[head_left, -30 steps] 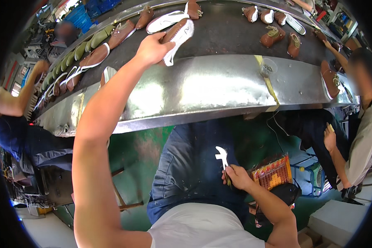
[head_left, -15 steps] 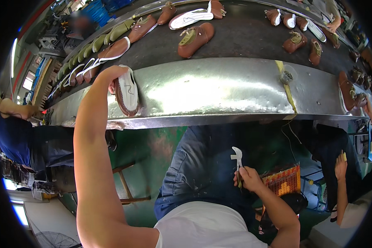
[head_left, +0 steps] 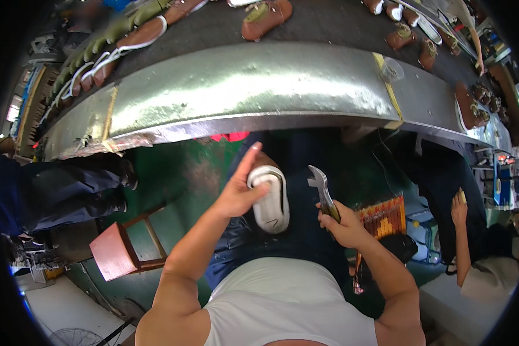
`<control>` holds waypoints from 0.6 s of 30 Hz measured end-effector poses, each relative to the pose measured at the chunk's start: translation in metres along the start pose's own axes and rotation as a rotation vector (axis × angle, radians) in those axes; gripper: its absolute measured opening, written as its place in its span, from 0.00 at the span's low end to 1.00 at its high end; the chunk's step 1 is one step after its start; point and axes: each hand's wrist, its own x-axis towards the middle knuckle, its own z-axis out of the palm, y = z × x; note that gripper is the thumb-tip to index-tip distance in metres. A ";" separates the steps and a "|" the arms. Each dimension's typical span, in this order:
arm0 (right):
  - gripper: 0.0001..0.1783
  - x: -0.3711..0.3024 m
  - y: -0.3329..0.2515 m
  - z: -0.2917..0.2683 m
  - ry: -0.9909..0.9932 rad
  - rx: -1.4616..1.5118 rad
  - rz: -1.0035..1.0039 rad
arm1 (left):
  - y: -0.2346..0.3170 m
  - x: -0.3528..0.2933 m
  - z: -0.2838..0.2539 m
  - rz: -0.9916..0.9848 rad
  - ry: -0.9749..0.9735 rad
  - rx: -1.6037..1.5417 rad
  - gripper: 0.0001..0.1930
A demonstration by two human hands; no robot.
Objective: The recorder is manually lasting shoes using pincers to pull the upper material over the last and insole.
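Here, the left hand [head_left: 236, 196], partly spread, has hold of a brown shoe [head_left: 273, 210], thumb across the white sole, forefinger stretched out, other fingers hidden. The right hand [head_left: 341, 224] is curled round the handle of a metal tool [head_left: 321, 183]. Sole up over the dark trousers [head_left: 305, 236], the shoe sits between the hands, apart from the tool. Beyond them runs a metal bench [head_left: 242, 86].

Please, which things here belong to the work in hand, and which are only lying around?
Used in the work, apparently:
white-soled shoe in left grip
metal tool in right grip

Just nearby, it seems:
reddish stool
clear cup on bench
orange-brown mat
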 end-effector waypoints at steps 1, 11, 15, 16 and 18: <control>0.13 -0.005 -0.015 0.006 0.004 -0.153 0.052 | -0.010 -0.001 0.008 -0.029 -0.080 0.018 0.41; 0.14 0.006 -0.043 0.026 -0.177 -0.300 0.209 | -0.037 0.007 -0.003 0.158 -0.027 0.620 0.31; 0.13 0.017 -0.045 0.017 -0.252 0.036 0.318 | -0.029 0.013 0.005 0.133 -0.021 0.620 0.29; 0.12 0.021 -0.051 0.017 -0.282 0.109 0.398 | -0.031 0.015 0.004 0.061 -0.021 0.575 0.29; 0.11 0.033 -0.051 0.015 -0.278 -0.052 0.386 | -0.034 0.017 0.004 -0.009 -0.019 0.527 0.29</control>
